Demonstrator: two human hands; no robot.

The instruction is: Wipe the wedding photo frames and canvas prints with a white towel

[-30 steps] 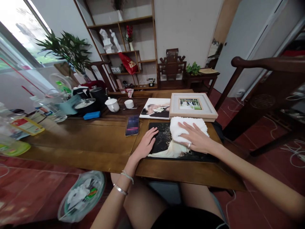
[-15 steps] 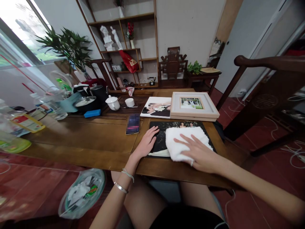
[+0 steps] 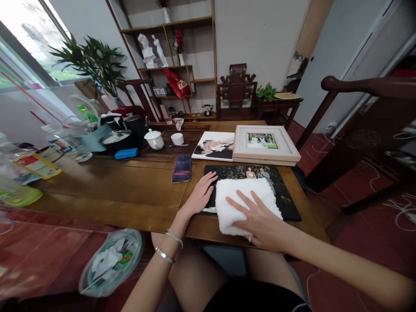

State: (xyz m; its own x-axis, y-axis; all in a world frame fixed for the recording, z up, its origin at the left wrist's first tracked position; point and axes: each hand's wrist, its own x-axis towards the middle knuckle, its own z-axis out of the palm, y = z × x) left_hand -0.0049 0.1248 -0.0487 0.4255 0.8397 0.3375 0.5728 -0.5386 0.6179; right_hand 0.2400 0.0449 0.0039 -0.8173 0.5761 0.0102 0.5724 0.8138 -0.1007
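A dark photo print (image 3: 279, 186) lies flat near the front edge of the wooden table (image 3: 107, 186). My right hand (image 3: 256, 219) rests flat with fingers spread on a folded white towel (image 3: 234, 199) that covers the print's near left part. My left hand (image 3: 199, 195) lies open on the print's left edge, fingers flat, holding nothing. Behind the print sit a framed photo (image 3: 264, 145) and an unframed photo print (image 3: 212, 146).
A phone (image 3: 182, 168) lies left of the dark print. Teapot (image 3: 153, 139), cup (image 3: 177, 138), kettles and bottles crowd the table's back left. A lined bin (image 3: 112, 262) stands on the floor at left. A wooden chair (image 3: 364, 125) is at right.
My right hand has slid the white towel from the far right of the dark print toward me and to the left. My left hand has stayed put.
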